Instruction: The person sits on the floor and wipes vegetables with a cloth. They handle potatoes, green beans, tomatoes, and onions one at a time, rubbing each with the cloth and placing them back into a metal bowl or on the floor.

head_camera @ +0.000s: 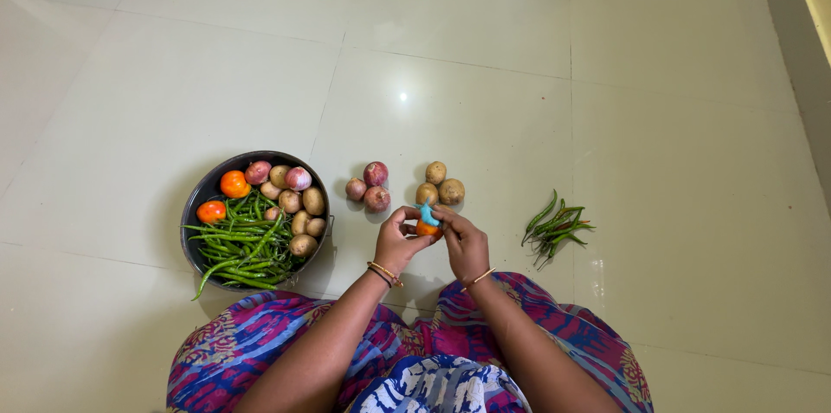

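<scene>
Both hands, left hand (396,240) and right hand (465,240), pinch closed around a small orange tomato (427,229), likely soft, light, best cradled gently by its sides.

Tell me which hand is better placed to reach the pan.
Left, probably. The left hand is on the pan's side; the right hand would have to cross over. Both now hold a tomato.

Beside the round dark pan (197,205), on the floor: three red onions (369,187), three potatoes (438,183), one bunch of green chillies (554,227), too tangled to count. Inside the pan: two tomatoes (223,196), two onions (277,175), about six potatoes (299,214), uncountable chillies (238,244).
</scene>
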